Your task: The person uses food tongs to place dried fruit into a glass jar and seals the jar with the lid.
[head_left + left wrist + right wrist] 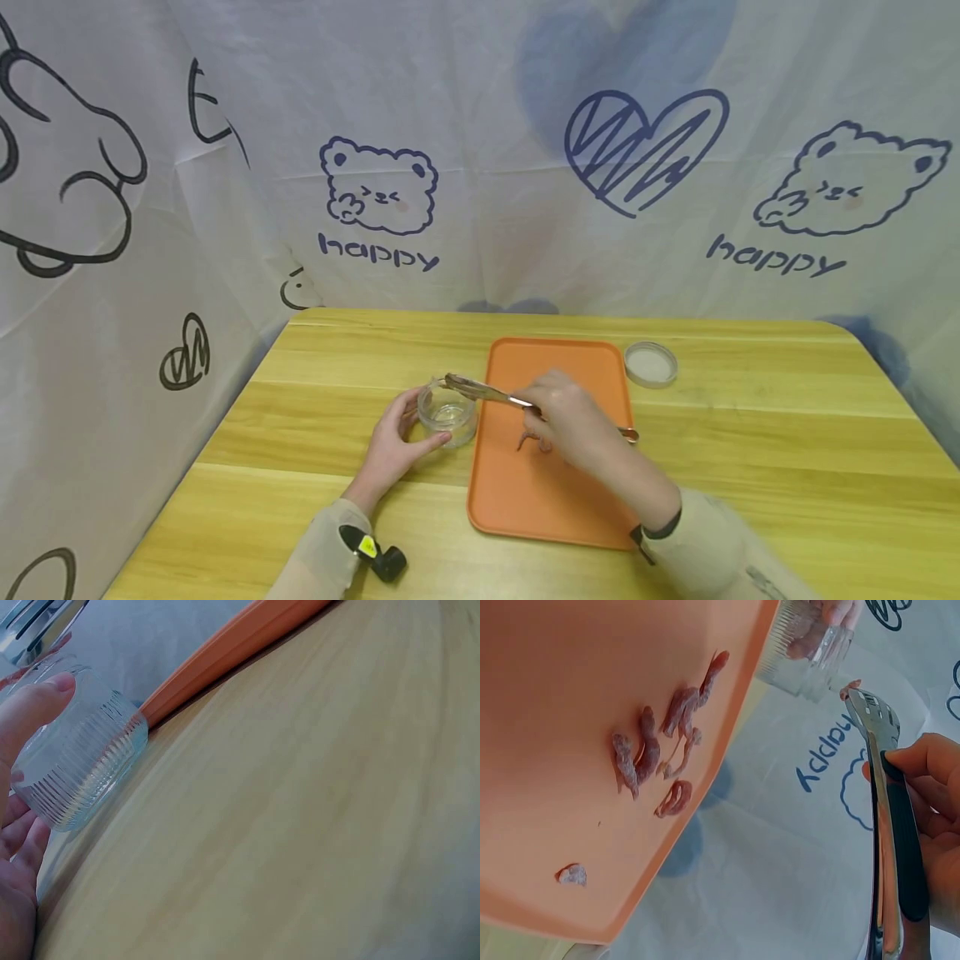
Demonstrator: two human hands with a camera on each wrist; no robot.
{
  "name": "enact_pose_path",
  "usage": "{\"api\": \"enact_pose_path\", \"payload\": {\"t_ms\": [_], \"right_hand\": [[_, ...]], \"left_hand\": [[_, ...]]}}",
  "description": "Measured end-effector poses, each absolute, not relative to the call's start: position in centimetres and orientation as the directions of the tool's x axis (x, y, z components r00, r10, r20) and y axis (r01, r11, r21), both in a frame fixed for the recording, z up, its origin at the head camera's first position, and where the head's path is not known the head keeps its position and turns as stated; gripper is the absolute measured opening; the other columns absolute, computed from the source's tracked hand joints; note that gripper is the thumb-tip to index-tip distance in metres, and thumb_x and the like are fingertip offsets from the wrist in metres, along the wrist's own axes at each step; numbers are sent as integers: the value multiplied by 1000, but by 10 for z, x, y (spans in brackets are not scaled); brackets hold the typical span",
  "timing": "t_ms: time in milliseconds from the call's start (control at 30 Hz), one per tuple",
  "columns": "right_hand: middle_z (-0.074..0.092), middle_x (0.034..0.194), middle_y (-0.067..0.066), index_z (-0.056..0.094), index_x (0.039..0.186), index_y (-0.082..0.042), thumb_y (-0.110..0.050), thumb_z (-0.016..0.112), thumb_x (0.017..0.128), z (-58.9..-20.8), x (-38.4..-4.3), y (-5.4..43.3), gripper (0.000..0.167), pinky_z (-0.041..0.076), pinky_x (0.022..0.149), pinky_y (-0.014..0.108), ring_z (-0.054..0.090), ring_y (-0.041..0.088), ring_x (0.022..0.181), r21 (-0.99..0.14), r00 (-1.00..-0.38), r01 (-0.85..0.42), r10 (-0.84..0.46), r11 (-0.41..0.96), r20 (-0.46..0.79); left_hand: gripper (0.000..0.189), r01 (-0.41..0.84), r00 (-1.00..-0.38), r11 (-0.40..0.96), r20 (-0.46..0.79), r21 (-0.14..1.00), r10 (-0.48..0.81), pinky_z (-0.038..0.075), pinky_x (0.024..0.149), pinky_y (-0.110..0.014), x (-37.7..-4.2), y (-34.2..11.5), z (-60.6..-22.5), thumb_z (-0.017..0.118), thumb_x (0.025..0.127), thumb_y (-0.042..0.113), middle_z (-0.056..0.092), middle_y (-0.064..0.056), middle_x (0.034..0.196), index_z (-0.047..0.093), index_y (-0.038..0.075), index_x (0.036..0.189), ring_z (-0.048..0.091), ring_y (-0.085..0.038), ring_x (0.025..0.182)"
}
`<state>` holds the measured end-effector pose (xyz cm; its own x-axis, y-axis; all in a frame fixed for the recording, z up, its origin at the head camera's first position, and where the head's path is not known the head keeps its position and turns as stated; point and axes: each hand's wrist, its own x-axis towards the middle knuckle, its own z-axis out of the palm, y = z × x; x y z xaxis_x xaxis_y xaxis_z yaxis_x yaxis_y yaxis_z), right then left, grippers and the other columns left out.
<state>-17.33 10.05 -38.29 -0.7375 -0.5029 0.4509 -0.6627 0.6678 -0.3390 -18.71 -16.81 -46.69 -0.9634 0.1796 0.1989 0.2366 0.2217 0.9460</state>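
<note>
My left hand (390, 454) holds a small clear glass jar (448, 427) on the table, thumb at its near side and fingers around the far side. Ribbed walls of the jar (97, 761) show in the left wrist view. My right hand (573, 421) grips metal tongs (487, 392) with dark handle grips, their tips at the jar's rim. A small reddish-brown piece (850, 689) sticks out from the tong tips in the right wrist view. Several wrinkled reddish strips with a whitish dusting (646, 746) lie on the orange tray (551, 508), partly below my right hand.
A round lid (651, 365) lies just right of the tray's far corner. The end of a shiny metal utensil (630, 434) pokes past the tray's right edge. One pale crumb-like piece (573, 874) sits apart on the tray. Behind the wooden table (787, 433) hangs a printed white cloth (495, 208).
</note>
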Motion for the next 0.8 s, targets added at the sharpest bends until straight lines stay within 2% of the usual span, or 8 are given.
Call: {"api": "enact_pose_path", "payload": {"t_ms": [500, 800], "right_hand": [[66, 83, 3, 73, 96, -3, 2, 73, 78, -386, -176, 85, 19, 51, 62, 23, 55, 16, 78, -273, -692, -708, -562, 651, 454], [65, 85, 2, 73, 97, -3, 0, 73, 78, -386, -176, 82, 19, 51, 61, 23, 54, 16, 79, -293, -717, -688, -557, 664, 420]], "left_hand": [[74, 266, -959, 221, 235, 938, 157, 34, 110, -37, -185, -168, -468, 79, 78, 5, 43, -19, 140, 39, -3, 140, 42, -34, 129], [72, 280, -956, 211, 251, 936, 154, 35, 109, -36, -185, -169, -468, 76, 80, 4, 41, -20, 141, 39, -2, 141, 41, -33, 129]]}}
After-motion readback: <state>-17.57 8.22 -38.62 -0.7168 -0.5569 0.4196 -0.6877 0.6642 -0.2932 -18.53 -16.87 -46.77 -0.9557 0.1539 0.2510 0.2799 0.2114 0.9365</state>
